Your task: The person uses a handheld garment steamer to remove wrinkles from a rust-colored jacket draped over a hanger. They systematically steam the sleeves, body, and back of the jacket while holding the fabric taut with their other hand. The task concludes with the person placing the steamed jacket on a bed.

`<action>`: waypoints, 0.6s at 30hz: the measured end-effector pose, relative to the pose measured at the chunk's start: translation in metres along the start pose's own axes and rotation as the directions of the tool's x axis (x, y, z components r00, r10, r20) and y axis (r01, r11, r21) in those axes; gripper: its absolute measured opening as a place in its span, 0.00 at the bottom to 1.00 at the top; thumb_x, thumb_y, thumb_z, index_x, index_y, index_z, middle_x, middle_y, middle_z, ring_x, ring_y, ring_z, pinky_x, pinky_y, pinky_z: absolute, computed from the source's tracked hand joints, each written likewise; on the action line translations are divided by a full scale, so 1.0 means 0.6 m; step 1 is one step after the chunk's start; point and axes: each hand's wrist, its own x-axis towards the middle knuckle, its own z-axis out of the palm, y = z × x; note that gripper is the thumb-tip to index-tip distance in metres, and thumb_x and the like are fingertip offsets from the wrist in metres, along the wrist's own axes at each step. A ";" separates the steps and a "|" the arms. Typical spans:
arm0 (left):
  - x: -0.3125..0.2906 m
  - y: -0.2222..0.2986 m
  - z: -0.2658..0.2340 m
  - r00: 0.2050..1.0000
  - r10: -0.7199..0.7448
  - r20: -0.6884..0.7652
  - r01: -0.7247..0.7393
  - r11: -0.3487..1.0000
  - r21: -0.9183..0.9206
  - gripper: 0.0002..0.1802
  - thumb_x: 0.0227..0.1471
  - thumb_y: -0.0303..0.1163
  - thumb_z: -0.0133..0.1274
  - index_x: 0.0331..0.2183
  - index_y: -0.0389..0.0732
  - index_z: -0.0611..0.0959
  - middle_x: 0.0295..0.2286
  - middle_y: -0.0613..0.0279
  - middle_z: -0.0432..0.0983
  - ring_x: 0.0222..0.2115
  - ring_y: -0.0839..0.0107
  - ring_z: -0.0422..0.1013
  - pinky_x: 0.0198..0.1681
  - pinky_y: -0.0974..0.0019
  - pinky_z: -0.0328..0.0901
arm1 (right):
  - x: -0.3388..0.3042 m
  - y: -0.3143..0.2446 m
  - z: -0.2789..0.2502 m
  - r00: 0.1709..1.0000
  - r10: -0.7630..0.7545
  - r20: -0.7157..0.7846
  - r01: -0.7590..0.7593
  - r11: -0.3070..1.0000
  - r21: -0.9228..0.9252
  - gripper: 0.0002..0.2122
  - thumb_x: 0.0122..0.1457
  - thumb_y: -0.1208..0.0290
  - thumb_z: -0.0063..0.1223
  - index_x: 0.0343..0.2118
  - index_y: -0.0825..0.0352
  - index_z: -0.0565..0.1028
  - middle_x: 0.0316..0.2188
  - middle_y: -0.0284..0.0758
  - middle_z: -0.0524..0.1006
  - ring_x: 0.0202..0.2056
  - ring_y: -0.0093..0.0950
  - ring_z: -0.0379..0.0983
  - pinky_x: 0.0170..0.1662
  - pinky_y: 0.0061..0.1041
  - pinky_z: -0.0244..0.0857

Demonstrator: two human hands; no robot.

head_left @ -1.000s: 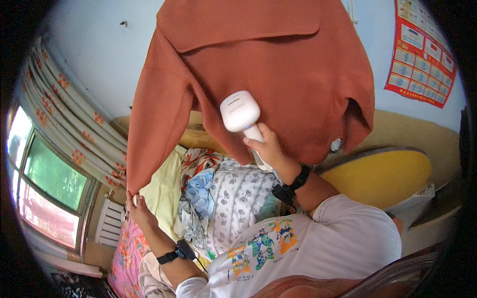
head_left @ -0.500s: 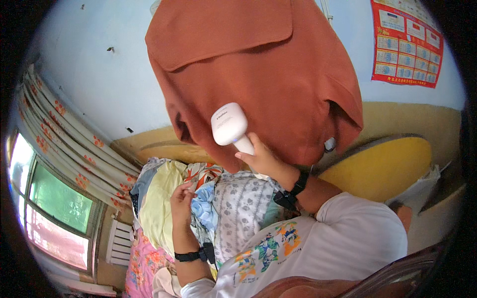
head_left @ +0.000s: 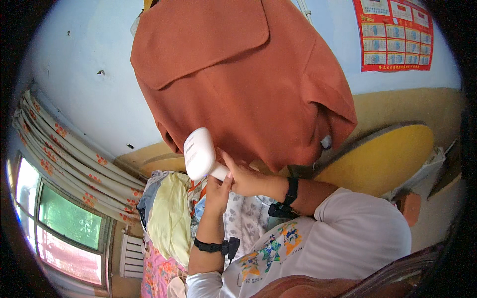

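Note:
A white handheld garment steamer (head_left: 199,155) is tilted, its wide head to the left and its handle toward me. My right hand (head_left: 244,178) is closed around the handle. My left hand (head_left: 217,194) is closed on the steamer too, its thumb and fingers at the handle just below the head; its fingertips are partly hidden. Beyond the steamer hangs a rust-coloured coat (head_left: 218,94) with a wide flap across its upper part. The steamer's head overlaps the coat's lower left edge in view; whether they touch I cannot tell.
Below the coat lies a heap of clothes, with a yellow cloth (head_left: 171,218) and a grey paw-print fabric (head_left: 243,216). A yellow rounded board (head_left: 377,156) leans at the right. Flowered curtains (head_left: 64,154), a window (head_left: 69,213) and a white radiator (head_left: 132,256) are at the left.
My right hand has brought the steamer lower and left, away from the coat's middle. My left hand has risen from above the clothes and taken hold of the steamer.

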 end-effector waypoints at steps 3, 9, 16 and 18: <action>0.000 -0.009 0.001 0.999 0.001 -0.051 0.001 0.999 0.035 0.17 0.55 0.31 0.49 0.43 0.32 0.68 0.36 0.57 0.71 0.36 0.72 0.68 0.41 0.68 0.64 | -0.004 -0.017 -0.011 0.999 -0.003 0.035 0.001 0.997 0.074 0.40 0.46 0.77 0.50 0.60 0.72 0.41 0.52 0.59 0.60 0.52 0.54 0.59 0.54 0.44 0.53; -0.007 0.007 -0.005 0.990 0.075 -0.118 -0.070 0.996 0.047 0.14 0.52 0.33 0.53 0.36 0.32 0.73 0.29 0.61 0.73 0.29 0.75 0.68 0.35 0.70 0.64 | 0.006 -0.019 -0.015 0.985 -0.012 0.171 0.062 0.955 -0.290 0.43 0.45 0.70 0.56 0.60 0.73 0.41 0.49 0.55 0.64 0.51 0.50 0.59 0.52 0.42 0.53; -0.026 0.012 -0.041 0.928 0.214 -0.306 -0.146 0.962 0.231 0.11 0.49 0.29 0.54 0.34 0.33 0.74 0.25 0.62 0.73 0.26 0.75 0.67 0.31 0.70 0.64 | 0.062 -0.061 -0.104 0.978 -0.008 0.207 0.103 0.884 -0.455 0.43 0.43 0.66 0.59 0.61 0.66 0.45 0.51 0.50 0.61 0.54 0.45 0.55 0.56 0.41 0.48; -0.034 0.011 -0.055 0.910 0.167 -0.379 -0.106 0.979 0.176 0.12 0.49 0.28 0.54 0.35 0.33 0.73 0.25 0.60 0.73 0.26 0.73 0.69 0.30 0.70 0.65 | 0.100 -0.091 -0.138 0.989 -0.114 0.091 0.142 0.898 -0.416 0.40 0.44 0.67 0.58 0.60 0.65 0.49 0.50 0.47 0.63 0.53 0.44 0.57 0.55 0.41 0.49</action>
